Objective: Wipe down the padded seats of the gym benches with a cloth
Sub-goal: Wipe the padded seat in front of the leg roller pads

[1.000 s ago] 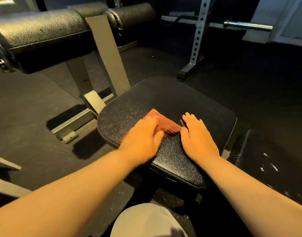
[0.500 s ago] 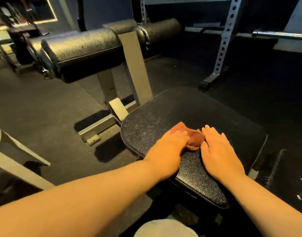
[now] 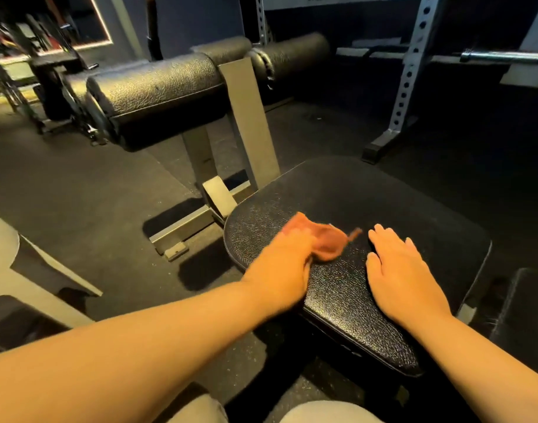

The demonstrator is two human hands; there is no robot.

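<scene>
1. The cloth point(image 3: 321, 242) is a small rust-orange rag, crumpled into a loose wad with one thin tail trailing toward the right; it lies on the near-left part of the padded seat point(image 3: 368, 196).
2. The seat is black, pebble-grained vinyl with rounded corners, glossy where the light catches its near edge.
3. The left hand point(image 3: 284, 268) sits on the rag's near side and seems to grasp it, though motion blur hides the fingers.
4. The right hand point(image 3: 399, 276) rests flat on the seat, fingers straight and relaxed, apart from the cloth.
5. Beyond the seat stand two black roller pads point(image 3: 158, 87) on a grey steel frame point(image 3: 246, 123), with a white perforated rack upright point(image 3: 409, 74) at the far right and a barbell point(image 3: 505, 55) across it
</scene>
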